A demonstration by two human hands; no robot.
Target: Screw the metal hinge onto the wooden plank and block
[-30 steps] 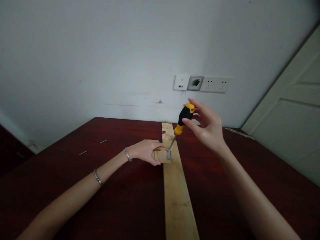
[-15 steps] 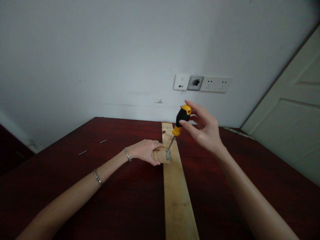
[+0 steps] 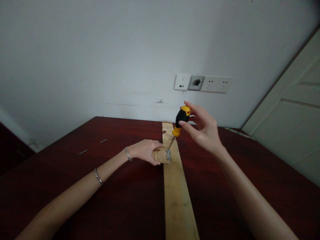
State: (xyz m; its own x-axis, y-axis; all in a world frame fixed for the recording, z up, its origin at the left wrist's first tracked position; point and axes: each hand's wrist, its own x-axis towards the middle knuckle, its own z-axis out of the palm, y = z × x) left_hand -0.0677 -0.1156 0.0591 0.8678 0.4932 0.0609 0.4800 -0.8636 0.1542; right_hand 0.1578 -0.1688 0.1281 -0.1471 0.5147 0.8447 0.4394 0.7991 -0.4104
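The screwdriver (image 3: 182, 116), yellow and black, is in front of me, slightly right of centre, its long axis slanting from the handle at upper right to the tip at lower left. The tip meets, or nearly meets, the far end of a small grey metal plate (image 3: 169, 156); I cannot tell whether it sits in a screw head. The plate is on the right end of a short wooden block (image 3: 161, 156), which lies crosswise over a long plank (image 3: 176, 193) running away from me towards the wall (image 3: 125, 53). My left hand (image 3: 145, 151) is the nearer one to the plate, coming in from the left, thumb and fingers spread around the block's left end and gripping it. My right hand (image 3: 203, 128) is higher and to the right, thumb and fingertips closed lightly about the screwdriver's handle, palm clear of it. The two hands are apart. Off to the left, one thin metal rod (image 3: 83, 152) and a shorter-looking one (image 3: 103, 140) lie on the dark red table (image 3: 125, 200).
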